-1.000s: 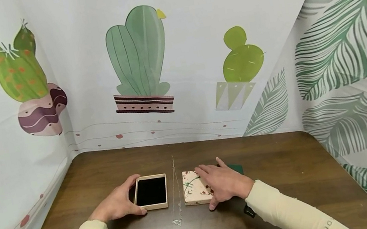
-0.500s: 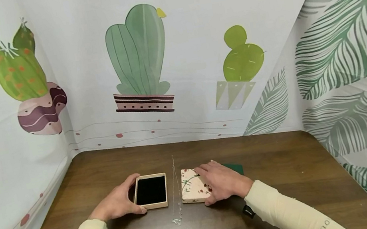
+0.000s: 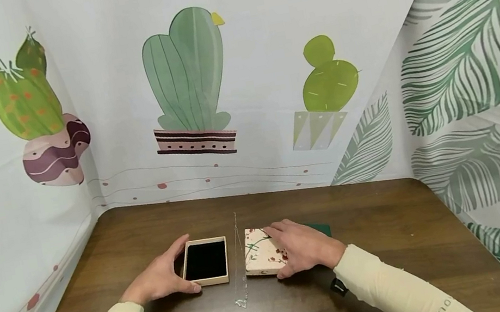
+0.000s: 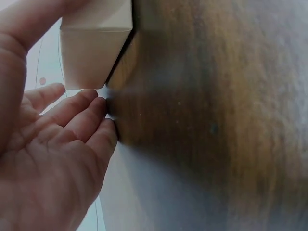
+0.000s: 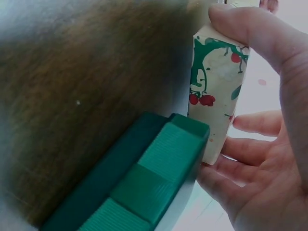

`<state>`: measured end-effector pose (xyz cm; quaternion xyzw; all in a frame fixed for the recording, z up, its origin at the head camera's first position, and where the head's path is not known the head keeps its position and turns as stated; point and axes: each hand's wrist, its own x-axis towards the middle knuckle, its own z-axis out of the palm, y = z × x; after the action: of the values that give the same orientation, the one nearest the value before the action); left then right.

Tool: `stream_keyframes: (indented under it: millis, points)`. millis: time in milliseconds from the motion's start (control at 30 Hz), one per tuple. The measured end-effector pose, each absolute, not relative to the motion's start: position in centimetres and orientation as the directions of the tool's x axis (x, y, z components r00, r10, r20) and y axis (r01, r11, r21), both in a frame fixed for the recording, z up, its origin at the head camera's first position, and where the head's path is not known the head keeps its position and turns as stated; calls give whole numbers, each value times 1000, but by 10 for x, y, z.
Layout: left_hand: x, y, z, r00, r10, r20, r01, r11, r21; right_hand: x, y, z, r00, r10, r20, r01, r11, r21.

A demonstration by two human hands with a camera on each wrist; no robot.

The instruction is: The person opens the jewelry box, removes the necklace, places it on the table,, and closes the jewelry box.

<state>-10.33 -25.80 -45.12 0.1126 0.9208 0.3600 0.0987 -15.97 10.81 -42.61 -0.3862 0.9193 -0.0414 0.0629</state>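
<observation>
In the head view my left hand (image 3: pixel 163 275) spans the left side of a shallow cream box base (image 3: pixel 227 262) lined in black, thumb at its near corner and fingers at the far one. The left wrist view shows the box's plain side (image 4: pixel 94 55) between thumb and fingers. My right hand (image 3: pixel 302 246) grips a cream box lid (image 3: pixel 258 254) printed with red flowers and green stems; its thumb and fingers hold opposite edges in the right wrist view. Between the two box parts a thin silver necklace (image 3: pixel 241 302) lies stretched out on the table.
A green thing (image 3: pixel 320 229) lies behind my right hand, mostly hidden; the right wrist view shows it as a ribbed green block (image 5: pixel 149 178). The brown table (image 3: pixel 381 288) meets a printed cloth backdrop (image 3: pixel 262 82) at the back and sides.
My right hand has slid the floral lid slightly left, towards the necklace. The left hand, the box base and the necklace have stayed almost still.
</observation>
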Motion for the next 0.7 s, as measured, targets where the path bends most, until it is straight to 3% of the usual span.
stream_keyframes:
  millis: [700]
  points:
    - [-99, -254, -450, -955, 254, -154, 101, 764, 638, -158, 95, -415, -686, -725, -64, -713, 687, -142]
